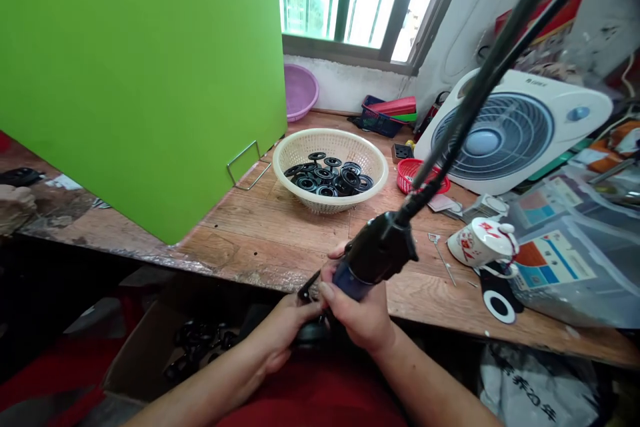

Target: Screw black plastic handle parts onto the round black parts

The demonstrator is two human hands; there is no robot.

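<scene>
My right hand [361, 312] is wrapped around the body of a black power tool [376, 255] whose cables run up and to the right. My left hand [284, 333] is closed on a small black part [308, 289] held against the tool's tip, at the near edge of the wooden workbench [280, 227]. What lies under the hands is dark and hard to make out. A cream plastic basket [331, 169] farther back on the bench holds several black ring-shaped parts [328, 177].
A green board [140, 67] stands at the left. A cardboard box [165, 353] with black parts sits below the bench. A white fan [505, 130], small red basket [417, 177], white teapot [483, 243], plastic bags and a pink bowl [300, 90] crowd the right and back.
</scene>
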